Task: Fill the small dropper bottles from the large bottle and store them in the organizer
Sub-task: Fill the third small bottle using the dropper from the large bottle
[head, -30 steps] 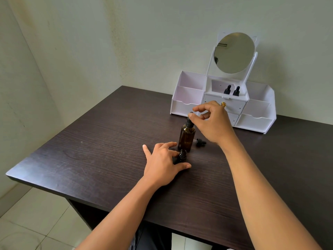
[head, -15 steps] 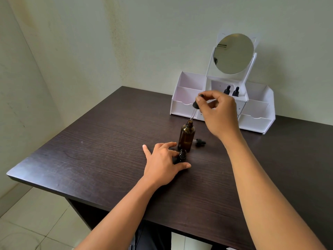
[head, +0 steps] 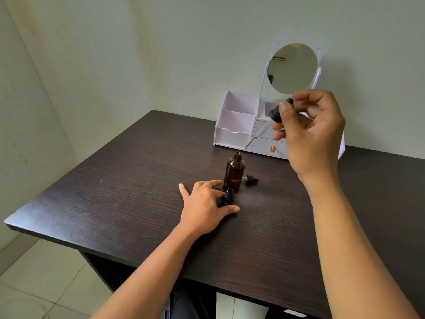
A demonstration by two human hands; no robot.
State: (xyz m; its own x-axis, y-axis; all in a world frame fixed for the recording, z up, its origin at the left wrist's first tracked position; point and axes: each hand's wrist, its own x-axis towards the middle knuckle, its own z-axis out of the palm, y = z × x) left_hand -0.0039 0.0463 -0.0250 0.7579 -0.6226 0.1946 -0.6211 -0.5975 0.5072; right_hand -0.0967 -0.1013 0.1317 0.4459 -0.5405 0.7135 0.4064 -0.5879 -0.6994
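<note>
Dropper with black rubber bulb and clear glass pipette (head: 276, 112) is pulled fully out of the large amber glass bottle (head: 234, 173), whose mouth is left open. Half a second earlier the pipette is shown inside that neck. It is now raised high in front of the white plastic organizer (head: 236, 120) and pinched at the collar by thumb and fingers (head: 287, 116) of the right hand (head: 312, 134), with the pipette slanted down and to the left. Whether liquid is drawn up cannot be told.

Small dark glass bottle (head: 228, 196) is unmoved. It is uncapped and upright on the dark wood-grain table (head: 138, 192), just in front of the large bottle, gripped low between thumb and fingers of the left hand (head: 202, 208). Small black dropper cap (head: 251, 180) is laid on its side just right of the large bottle. Stored bottles shown earlier in the organizer are now hidden by the right hand.

Judged step: draw is done, transfer is pending. Pipette tip is to be brought down over the small open mouth. Target is narrow, so drips on the table are risked.
</note>
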